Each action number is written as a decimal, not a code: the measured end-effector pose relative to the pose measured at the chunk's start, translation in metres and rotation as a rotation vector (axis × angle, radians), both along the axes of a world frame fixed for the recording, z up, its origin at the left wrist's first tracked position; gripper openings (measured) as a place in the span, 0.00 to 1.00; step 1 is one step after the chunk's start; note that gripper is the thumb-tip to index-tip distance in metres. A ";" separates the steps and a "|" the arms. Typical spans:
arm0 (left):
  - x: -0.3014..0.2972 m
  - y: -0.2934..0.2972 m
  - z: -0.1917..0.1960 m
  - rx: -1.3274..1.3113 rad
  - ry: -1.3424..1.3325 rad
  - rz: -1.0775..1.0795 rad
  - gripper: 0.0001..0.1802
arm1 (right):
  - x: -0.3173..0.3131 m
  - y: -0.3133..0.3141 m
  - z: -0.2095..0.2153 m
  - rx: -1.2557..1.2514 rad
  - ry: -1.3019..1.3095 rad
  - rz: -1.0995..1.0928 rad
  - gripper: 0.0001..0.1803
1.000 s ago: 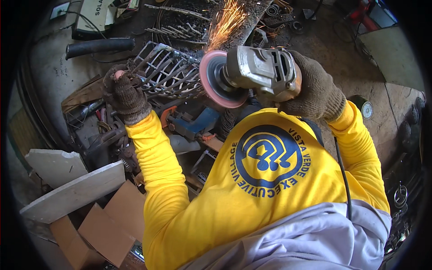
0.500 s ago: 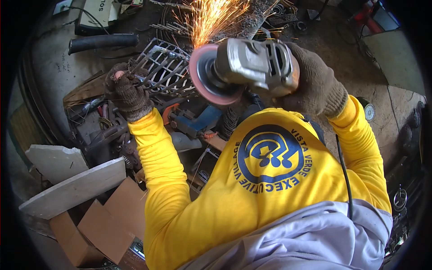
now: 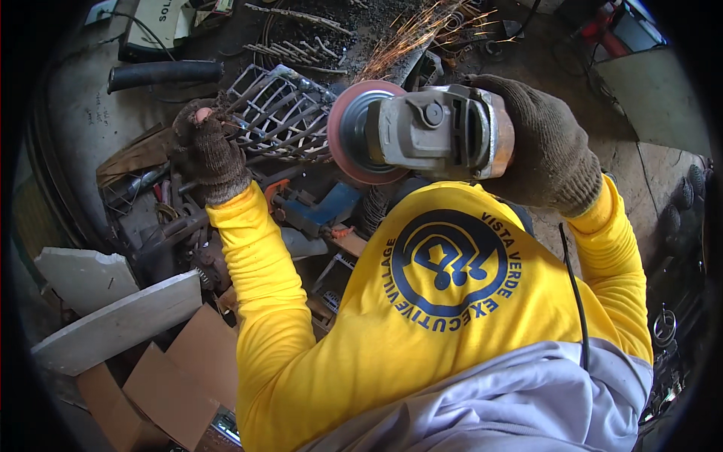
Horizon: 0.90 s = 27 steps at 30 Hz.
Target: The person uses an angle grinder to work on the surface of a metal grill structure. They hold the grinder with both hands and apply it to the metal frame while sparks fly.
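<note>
My right hand [image 3: 544, 143], in a brown knit glove, is closed round the body of a grey angle grinder [image 3: 433, 134]. The grinder's reddish disc [image 3: 339, 134] is at the right end of a welded metal grille [image 3: 280, 109]; the exact contact point is hidden behind the disc. Orange sparks [image 3: 422, 34] fly off toward the far right. My left hand [image 3: 211, 154], in a matching glove with a bare fingertip poking through, is closed on the grille's left end. A black cord [image 3: 576, 294] runs down over my yellow sleeve side.
Cut metal rods [image 3: 301, 51] lie beyond the grille. A black tube [image 3: 166, 74] is at the far left. Below the grille sit a blue tool [image 3: 324, 209] and assorted hardware. Pale boards [image 3: 120, 316] and a cardboard box [image 3: 181, 377] stand at the near left.
The grinder has shifted slightly right and nearer to me, its disc turning more face-on. The spark stream has thinned and swung to the right. My left hand keeps its hold.
</note>
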<state>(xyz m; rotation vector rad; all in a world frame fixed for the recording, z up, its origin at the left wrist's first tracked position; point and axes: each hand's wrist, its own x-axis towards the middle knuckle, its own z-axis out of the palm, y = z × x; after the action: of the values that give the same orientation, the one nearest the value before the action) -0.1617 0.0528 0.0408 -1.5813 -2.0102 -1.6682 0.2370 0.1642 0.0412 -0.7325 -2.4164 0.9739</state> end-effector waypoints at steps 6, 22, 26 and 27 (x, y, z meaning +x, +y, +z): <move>0.003 0.004 0.005 -0.004 -0.088 -0.013 0.11 | -0.001 0.011 0.010 0.076 -0.017 0.023 0.45; 0.003 0.022 0.015 -0.033 -0.151 -0.152 0.11 | 0.012 0.017 -0.014 0.029 -0.040 -0.009 0.47; 0.002 0.011 0.014 -0.093 -0.115 -0.036 0.12 | -0.009 0.011 -0.017 0.027 0.041 0.011 0.49; 0.007 0.017 0.018 -0.126 -0.161 0.001 0.14 | -0.010 0.010 -0.016 0.068 0.069 -0.044 0.47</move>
<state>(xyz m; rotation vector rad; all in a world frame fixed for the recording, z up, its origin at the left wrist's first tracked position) -0.1545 0.0701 0.0586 -1.5275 -2.2339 -1.7523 0.2267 0.1740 0.0251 -0.7137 -2.3518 0.8811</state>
